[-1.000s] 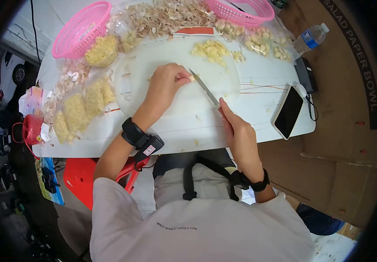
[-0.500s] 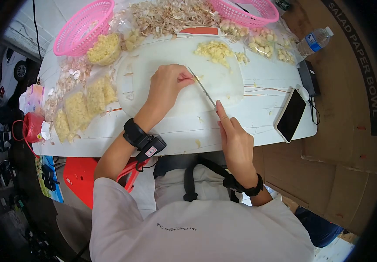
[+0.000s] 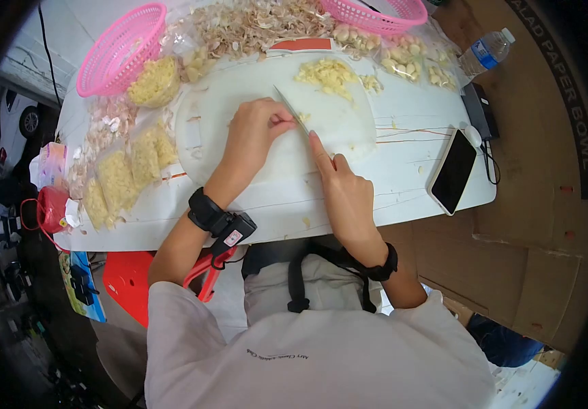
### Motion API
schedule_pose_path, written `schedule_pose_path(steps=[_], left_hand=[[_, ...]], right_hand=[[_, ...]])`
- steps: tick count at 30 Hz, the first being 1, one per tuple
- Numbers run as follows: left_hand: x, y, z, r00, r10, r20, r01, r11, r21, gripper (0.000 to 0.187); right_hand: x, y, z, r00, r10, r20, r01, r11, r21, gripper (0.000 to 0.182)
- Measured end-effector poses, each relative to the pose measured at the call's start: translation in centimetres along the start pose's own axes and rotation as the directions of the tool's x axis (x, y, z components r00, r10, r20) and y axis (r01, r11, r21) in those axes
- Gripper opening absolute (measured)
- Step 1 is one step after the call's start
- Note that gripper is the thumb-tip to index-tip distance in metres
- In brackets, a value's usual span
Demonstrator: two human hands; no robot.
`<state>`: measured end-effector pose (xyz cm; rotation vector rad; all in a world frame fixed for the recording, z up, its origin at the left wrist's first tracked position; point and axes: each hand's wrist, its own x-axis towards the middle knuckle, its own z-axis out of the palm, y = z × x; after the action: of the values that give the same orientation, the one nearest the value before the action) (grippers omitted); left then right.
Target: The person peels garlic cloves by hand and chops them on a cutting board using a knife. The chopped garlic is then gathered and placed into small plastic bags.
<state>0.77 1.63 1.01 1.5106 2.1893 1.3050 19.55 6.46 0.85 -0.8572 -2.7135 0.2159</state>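
Note:
My right hand (image 3: 348, 198) grips a knife (image 3: 291, 108) by its handle, the index finger stretched along the top. The blade slants up and left over the white cutting board (image 3: 219, 102). My left hand (image 3: 256, 133) is on the board just left of the blade, thumb and fingers pinched together. Whatever sits in that pinch is too small and hidden to make out. A small pale garlic piece (image 3: 304, 117) lies right beside the blade. Farther back on the board is a heap of sliced garlic (image 3: 328, 75).
Bags of chopped garlic (image 3: 118, 178) and a full tub of it (image 3: 154, 82) stand left. Garlic skins (image 3: 253, 27) pile up at the back between two pink baskets (image 3: 120, 51). Bagged peeled cloves (image 3: 403, 60), a water bottle (image 3: 488, 53) and a phone (image 3: 453, 172) are right.
My right hand has moved left and up with the knife, bringing the blade closer to my left fingers. The left hand keeps its pinch; the whole view has shifted slightly.

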Motion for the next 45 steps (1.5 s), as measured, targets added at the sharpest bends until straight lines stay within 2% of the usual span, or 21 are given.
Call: schedule_pose_path(steps=[3,7,10,13,23,25,28,32,34,38,40,45], left_hand=[[-0.1,-0.2,0.1,1.000,-0.004,-0.010,0.004,1.000,-0.003,0.010],[-0.2,0.0,0.1,0.999,-0.034,-0.013,0.034,0.999,-0.019,0.010],[-0.1,-0.3,0.1,1.000,-0.020,-0.015,0.020,1.000,0.005,0.010],[-0.1,-0.1,0.1,0.998,-0.065,-0.008,0.065,0.997,-0.035,0.011],[-0.1,-0.1,-0.1,0.998,-0.066,-0.010,0.065,0.997,-0.042,0.011],[-0.2,-0.1,0.0,0.998,-0.059,-0.014,0.059,0.998,-0.032,0.011],[-0.2,-0.2,-0.1,0.999,-0.030,-0.014,0.029,0.999,-0.030,0.012],[-0.1,-0.1,-0.1,0.999,-0.039,-0.008,0.039,0.999,-0.020,0.013],[-0.1,-0.1,-0.1,0.999,-0.032,-0.008,0.032,0.999,-0.007,0.012],[0.0,-0.3,0.0,0.999,-0.033,-0.005,0.033,0.999,0.031,0.011],[0.0,-0.3,0.1,1.000,-0.030,-0.002,0.030,0.999,0.046,0.011],[0.1,-0.1,0.0,1.000,-0.025,0.005,0.024,0.999,0.021,0.011]], right_hand=[[-0.6,0.6,0.3,0.999,-0.050,-0.001,0.050,0.999,-0.010,0.068],[-2.6,2.4,-1.3,0.998,-0.037,0.042,0.035,0.998,0.049,0.067],[-2.8,3.4,-2.8,1.000,-0.027,-0.013,0.030,0.964,0.264,0.061],[-2.7,3.0,-3.1,0.997,0.023,-0.072,0.003,0.941,0.338,0.056],[-3.0,2.1,-3.1,0.999,-0.004,-0.040,0.014,0.968,0.252,0.053],[-3.0,1.6,-4.0,0.996,0.051,0.075,-0.065,0.978,0.199,0.054],[-3.2,1.8,-4.0,0.998,0.030,0.054,-0.039,0.984,0.176,0.055],[-3.5,2.1,-3.6,1.000,-0.029,-0.009,0.030,0.984,0.176,0.057],[-3.4,1.8,-4.0,0.998,0.020,0.056,-0.030,0.981,0.192,0.056],[-3.4,1.9,-3.5,0.996,0.028,0.082,-0.046,0.972,0.230,0.056],[-3.1,2.1,-2.7,0.999,-0.033,0.025,0.023,0.948,0.317,0.063],[-0.8,2.6,-1.2,0.999,-0.052,-0.014,0.053,0.949,0.312,0.061]])
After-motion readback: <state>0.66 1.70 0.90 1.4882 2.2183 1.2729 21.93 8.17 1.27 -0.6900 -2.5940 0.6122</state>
